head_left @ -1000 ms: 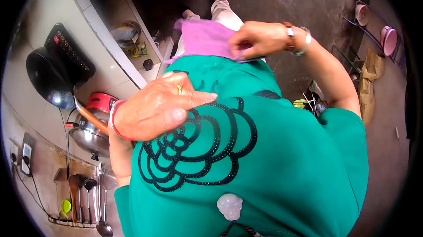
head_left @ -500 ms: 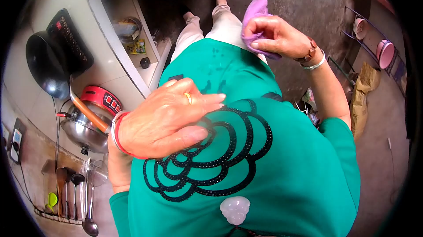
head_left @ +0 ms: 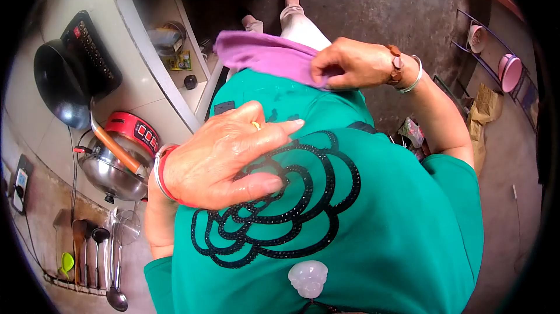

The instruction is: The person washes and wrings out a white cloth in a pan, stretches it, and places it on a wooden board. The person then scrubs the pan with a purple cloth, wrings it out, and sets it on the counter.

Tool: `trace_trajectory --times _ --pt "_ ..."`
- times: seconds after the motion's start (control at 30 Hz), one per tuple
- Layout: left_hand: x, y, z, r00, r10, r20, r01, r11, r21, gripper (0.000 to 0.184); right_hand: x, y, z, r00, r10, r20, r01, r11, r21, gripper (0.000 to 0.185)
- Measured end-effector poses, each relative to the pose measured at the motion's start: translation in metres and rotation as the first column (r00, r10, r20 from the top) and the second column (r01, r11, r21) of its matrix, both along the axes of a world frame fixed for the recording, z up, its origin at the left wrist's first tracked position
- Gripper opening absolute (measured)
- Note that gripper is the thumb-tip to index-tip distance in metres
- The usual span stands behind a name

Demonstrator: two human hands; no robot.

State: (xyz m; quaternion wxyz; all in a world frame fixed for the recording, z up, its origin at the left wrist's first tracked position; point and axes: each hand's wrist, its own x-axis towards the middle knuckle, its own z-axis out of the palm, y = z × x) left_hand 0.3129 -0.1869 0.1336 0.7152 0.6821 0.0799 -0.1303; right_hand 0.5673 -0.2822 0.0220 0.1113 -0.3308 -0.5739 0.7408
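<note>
A purple cloth (head_left: 265, 54) is pinched at its right end by my right hand (head_left: 356, 64). The cloth stretches leftward over the lower edge of the green shirt (head_left: 396, 209) and the light trousers. My left hand (head_left: 227, 156), wet-looking and with a yellow ring, is over the black flower pattern on the shirt front. Its thumb and index finger are apart, and nothing is in it. A white pendant (head_left: 308, 279) hangs at the chest.
On the counter (head_left: 146, 81) at the left are a black wok (head_left: 61, 83), an induction cooker (head_left: 93, 57), a red appliance (head_left: 131, 130) and a steel pot (head_left: 111, 168). Utensils (head_left: 96, 250) hang lower left. A rack with pink bowls (head_left: 510, 73) stands right.
The purple cloth has swung from a bunched, raised position at the right to spread out leftward across the shirt's lower edge. My right hand has moved slightly down and left, still holding it.
</note>
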Motion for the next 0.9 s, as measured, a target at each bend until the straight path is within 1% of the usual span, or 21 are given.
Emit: trace_trajectory --times 0.03,0.1,0.13,0.2,0.23,0.27,0.33,0.37,0.4,0.47,0.5,0.53,0.6,0.67,0.7,0.73,0.8,0.83,0.87,0.9 --pt "0.0 0.0 0.0 1.0 -0.001 0.003 0.001 1.0 -0.003 0.061 0.007 -0.005 0.001 1.0 -0.001 0.003 0.001 1.0 -0.003 0.016" --pt "-0.001 -0.001 0.001 1.0 -0.021 -0.01 0.021 1.0 0.003 0.062 0.017 -0.012 0.005 0.996 -0.059 0.07 0.068 0.987 -0.146 0.015" --pt "-0.001 -0.002 0.002 1.0 -0.016 -0.014 0.016 1.0 0.002 0.062 0.023 -0.015 0.005 0.987 -0.138 0.08 0.153 0.964 -0.22 0.014" --pt "0.001 -0.004 0.002 1.0 0.018 0.014 -0.018 1.0 0.012 0.062 0.028 -0.015 0.011 0.947 -0.313 0.073 0.32 0.897 -0.305 0.014" --pt "0.002 -0.004 0.002 1.0 0.018 0.014 -0.018 1.0 0.013 0.062 0.029 -0.015 0.011 0.929 -0.37 0.026 0.345 0.836 -0.426 0.014" --pt "0.003 -0.004 0.003 1.0 0.013 0.01 -0.013 1.0 0.013 0.062 0.028 -0.014 0.014 0.928 -0.371 0.026 0.346 0.836 -0.425 0.014" --pt "0.005 -0.004 0.004 1.0 0.003 0.006 -0.004 1.0 0.015 0.061 0.019 -0.01 0.021 0.924 -0.38 -0.046 0.343 0.875 -0.341 0.015" --pt "0.007 -0.004 0.005 1.0 -0.004 0.002 0.004 1.0 0.024 0.061 0.014 -0.011 0.016 0.94 -0.326 -0.097 0.31 0.939 -0.151 0.015" --pt "0.008 -0.005 0.005 1.0 -0.011 -0.002 0.011 0.999 0.033 0.062 0.007 -0.007 0.019 0.941 -0.3 -0.16 0.292 0.954 -0.069 0.017" --pt "0.012 -0.006 0.005 1.0 -0.014 0.003 0.013 0.999 0.032 0.061 -0.017 -0.002 0.023 0.912 -0.321 -0.255 0.322 0.946 -0.041 0.015" --pt "0.014 -0.007 0.004 1.0 -0.013 0.008 0.013 0.999 0.03 0.061 -0.029 0.005 0.023 0.953 -0.215 -0.213 0.242 0.964 0.112 0.014" --pt "0.015 -0.007 0.004 1.0 -0.018 0.011 0.017 0.999 0.029 0.061 -0.042 0.012 0.023 0.982 -0.113 -0.152 0.15 0.955 0.257 0.012" --pt "0.019 -0.006 0.006 0.997 -0.078 -0.025 0.08 0.995 0.057 0.062 -0.068 0.021 0.012 0.954 -0.193 -0.228 0.259 0.915 0.31 0.011" --pt "0.022 -0.006 0.007 0.996 -0.079 -0.039 0.081 0.995 0.056 0.063 -0.088 0.029 -0.006 0.953 -0.203 -0.225 0.272 0.9 0.34 0.012" --pt "0.023 -0.006 0.008 0.996 -0.071 -0.056 0.074 0.996 0.055 0.063 -0.093 0.029 -0.012 0.95 -0.228 -0.212 0.279 0.925 0.257 0.012" --pt "0.023 -0.007 0.008 0.996 -0.078 -0.052 0.081 0.995 0.056 0.063 -0.087 0.027 -0.01 0.949 -0.234 -0.209 0.285 0.923 0.258 0.012" --pt "0.021 -0.008 0.01 0.998 -0.05 -0.027 0.052 0.996 0.073 0.064 -0.062 0.017 0.0 0.973 -0.189 -0.13 0.219 0.935 0.279 0.012" --pt "0.018 -0.008 0.011 0.999 -0.04 -0.033 0.043 0.996 0.08 0.064 -0.044 0.009 0.005 0.976 -0.184 -0.114 0.209 0.94 0.27 0.017" --pt "0.017 -0.009 0.012 0.999 -0.024 -0.026 0.027 0.996 0.088 0.064 -0.029 0.001 0.006 0.987 -0.158 -0.04 0.163 0.96 0.229 0.013" --pt "0.016 -0.01 0.013 1.0 -0.011 -0.017 0.013 0.996 0.093 0.064 -0.015 -0.013 0.003 0.983 -0.177 0.051 0.163 0.965 0.205 0.012"
